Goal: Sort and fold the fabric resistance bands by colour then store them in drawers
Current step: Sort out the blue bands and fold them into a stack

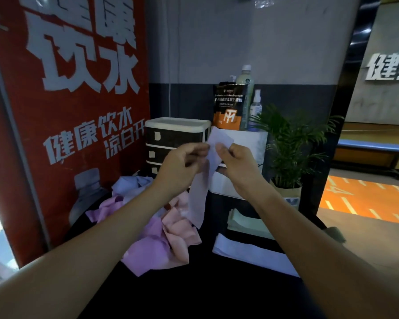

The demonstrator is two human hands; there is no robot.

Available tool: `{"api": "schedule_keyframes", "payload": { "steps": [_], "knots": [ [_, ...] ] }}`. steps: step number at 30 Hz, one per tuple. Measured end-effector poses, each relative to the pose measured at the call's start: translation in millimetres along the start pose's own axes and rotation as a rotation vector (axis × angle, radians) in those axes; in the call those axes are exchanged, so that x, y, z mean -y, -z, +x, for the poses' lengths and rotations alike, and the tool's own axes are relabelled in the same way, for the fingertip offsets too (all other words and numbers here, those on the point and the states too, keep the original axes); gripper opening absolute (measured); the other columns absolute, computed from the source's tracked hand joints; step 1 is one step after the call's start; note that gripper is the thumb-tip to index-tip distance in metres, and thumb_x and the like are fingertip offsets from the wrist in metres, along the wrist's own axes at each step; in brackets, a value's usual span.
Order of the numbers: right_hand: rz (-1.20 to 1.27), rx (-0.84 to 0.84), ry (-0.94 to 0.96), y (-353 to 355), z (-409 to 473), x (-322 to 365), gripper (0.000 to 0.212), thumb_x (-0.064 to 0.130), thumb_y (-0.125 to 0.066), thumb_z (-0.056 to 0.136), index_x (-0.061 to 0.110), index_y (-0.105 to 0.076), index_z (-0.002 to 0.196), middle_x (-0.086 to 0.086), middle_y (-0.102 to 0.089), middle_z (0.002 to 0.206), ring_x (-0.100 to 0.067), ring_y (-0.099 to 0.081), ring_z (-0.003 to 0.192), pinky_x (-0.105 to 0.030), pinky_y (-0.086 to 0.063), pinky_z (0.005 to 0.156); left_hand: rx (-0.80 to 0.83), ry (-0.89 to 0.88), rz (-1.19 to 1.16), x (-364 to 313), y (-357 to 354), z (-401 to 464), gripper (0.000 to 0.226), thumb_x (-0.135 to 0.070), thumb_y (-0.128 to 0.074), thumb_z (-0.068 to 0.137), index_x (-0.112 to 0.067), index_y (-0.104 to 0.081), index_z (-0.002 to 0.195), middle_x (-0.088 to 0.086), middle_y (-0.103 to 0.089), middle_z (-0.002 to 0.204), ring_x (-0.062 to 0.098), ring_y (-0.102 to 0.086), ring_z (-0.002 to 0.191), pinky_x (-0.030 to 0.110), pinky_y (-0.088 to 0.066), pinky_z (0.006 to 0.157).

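Observation:
I hold a pale lavender band [200,194] up in the air above the dark table [194,284]. My left hand [182,166] pinches its upper left edge and my right hand [235,162] pinches its upper right edge; the rest hangs down. A heap of pink, purple and lavender bands [161,231] lies on the table below my left arm. One folded lavender band [247,252] lies flat at the right, with a folded pale green stack [244,222] behind it. A small drawer unit [171,137] with dark fronts stands at the back, partly hidden by my hands.
A white box [247,143] beside the drawers carries an orange-and-black pouch [228,107], a bottle [245,77] and a spray bottle [256,104]. A potted plant [290,143] stands at the right. A red poster [67,111] walls off the left side.

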State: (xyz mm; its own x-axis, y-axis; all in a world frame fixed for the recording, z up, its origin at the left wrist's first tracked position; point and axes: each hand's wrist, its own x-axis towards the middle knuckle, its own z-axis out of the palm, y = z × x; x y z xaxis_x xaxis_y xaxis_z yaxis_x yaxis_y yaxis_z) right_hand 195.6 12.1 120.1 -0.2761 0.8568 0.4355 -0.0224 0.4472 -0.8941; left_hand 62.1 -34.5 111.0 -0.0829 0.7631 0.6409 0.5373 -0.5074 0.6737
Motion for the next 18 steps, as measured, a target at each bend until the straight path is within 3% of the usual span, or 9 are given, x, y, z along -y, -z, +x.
{"api": "schedule_keyframes", "payload": {
  "steps": [2,4,6,9,11,13,14,17,18],
  "knots": [
    [0.023,0.011,-0.058,3.3,-2.2,1.2,0.039,0.023,-0.045,0.098,-0.015,-0.055,0.1,-0.041,-0.053,0.11,-0.053,-0.052,0.105,-0.066,-0.043,0.087,-0.056,0.0,-0.027,-0.6,1.1,4.4,0.023,0.001,-0.055,0.089,-0.008,-0.062,0.109,-0.007,-0.063,0.092,-0.004,-0.059,0.081,0.012,-0.05,0.077],
    [0.027,0.022,-0.082,6.4,-6.3,5.6,0.031,0.02,-0.043,0.099,-0.005,-0.061,0.104,-0.034,-0.059,0.112,-0.046,-0.056,0.108,-0.061,-0.046,0.091,-0.097,0.021,-0.062,-2.4,0.9,7.6,0.017,-0.002,-0.059,0.087,-0.012,-0.062,0.101,-0.008,-0.062,0.086,-0.002,-0.059,0.078,0.011,-0.05,0.074],
    [0.048,0.027,-0.092,11.5,-9.1,7.1,0.031,0.018,-0.041,0.1,-0.005,-0.06,0.11,-0.03,-0.062,0.111,-0.042,-0.059,0.104,-0.055,-0.049,0.091,-0.075,0.076,-0.105,-1.6,-3.1,8.2,0.017,-0.009,-0.064,0.086,-0.015,-0.06,0.101,-0.005,-0.061,0.09,0.006,-0.059,0.086,0.017,-0.051,0.079],
    [0.089,0.044,-0.12,19.7,-14.7,5.9,0.03,0.015,-0.039,0.1,-0.003,-0.059,0.113,-0.015,-0.066,0.097,-0.021,-0.065,0.082,-0.033,-0.056,0.073,0.048,0.186,-0.185,0.8,-14.4,4.6,0.015,-0.019,-0.063,0.087,-0.018,-0.059,0.101,0.005,-0.063,0.104,0.02,-0.06,0.101,0.034,-0.051,0.091],
    [0.053,0.011,-0.122,24.2,-18.9,4.3,0.032,0.016,-0.041,0.1,-0.008,-0.059,0.111,-0.022,-0.066,0.099,-0.027,-0.065,0.083,-0.038,-0.056,0.076,0.085,0.212,-0.218,-1.1,-24.5,0.3,0.012,-0.019,-0.061,0.088,-0.019,-0.061,0.1,0.013,-0.065,0.107,0.027,-0.061,0.103,0.042,-0.051,0.092],
    [-0.018,-0.039,-0.097,29.8,-23.5,0.6,0.035,0.017,-0.048,0.097,-0.016,-0.058,0.103,-0.036,-0.06,0.106,-0.044,-0.061,0.096,-0.055,-0.05,0.089,0.095,0.221,-0.212,-4.4,-33.4,-3.0,0.015,-0.014,-0.059,0.09,-0.009,-0.061,0.104,0.02,-0.065,0.107,0.03,-0.062,0.098,0.041,-0.051,0.089],
    [-0.059,-0.06,-0.079,34.1,-25.8,-0.2,0.032,0.015,-0.052,0.095,-0.016,-0.059,0.099,-0.036,-0.061,0.102,-0.043,-0.062,0.094,-0.054,-0.05,0.089,0.12,0.218,-0.188,-7.6,-37.0,-4.7,0.016,-0.012,-0.057,0.091,-0.004,-0.061,0.105,0.021,-0.065,0.106,0.03,-0.062,0.095,0.04,-0.05,0.087],
    [-0.216,-0.078,-0.01,50.2,-31.9,0.7,0.017,0.006,-0.057,0.09,-0.009,-0.063,0.086,-0.011,-0.059,0.072,-0.018,-0.052,0.068,-0.032,-0.044,0.065,0.27,0.18,-0.094,-10.0,-46.4,-9.5,0.009,-0.01,-0.055,0.092,-0.009,-0.062,0.087,0.009,-0.064,0.086,0.017,-0.059,0.08,0.032,-0.049,0.075],
    [-0.254,-0.073,-0.005,55.6,-33.5,0.9,0.016,0.004,-0.056,0.09,-0.009,-0.063,0.084,-0.006,-0.055,0.068,-0.014,-0.048,0.063,-0.028,-0.041,0.061,0.314,0.179,-0.083,-11.9,-49.2,-12.1,0.018,-0.01,-0.053,0.093,-0.014,-0.058,0.077,0.002,-0.058,0.074,0.008,-0.054,0.069,0.025,-0.044,0.065]
  ]
}}
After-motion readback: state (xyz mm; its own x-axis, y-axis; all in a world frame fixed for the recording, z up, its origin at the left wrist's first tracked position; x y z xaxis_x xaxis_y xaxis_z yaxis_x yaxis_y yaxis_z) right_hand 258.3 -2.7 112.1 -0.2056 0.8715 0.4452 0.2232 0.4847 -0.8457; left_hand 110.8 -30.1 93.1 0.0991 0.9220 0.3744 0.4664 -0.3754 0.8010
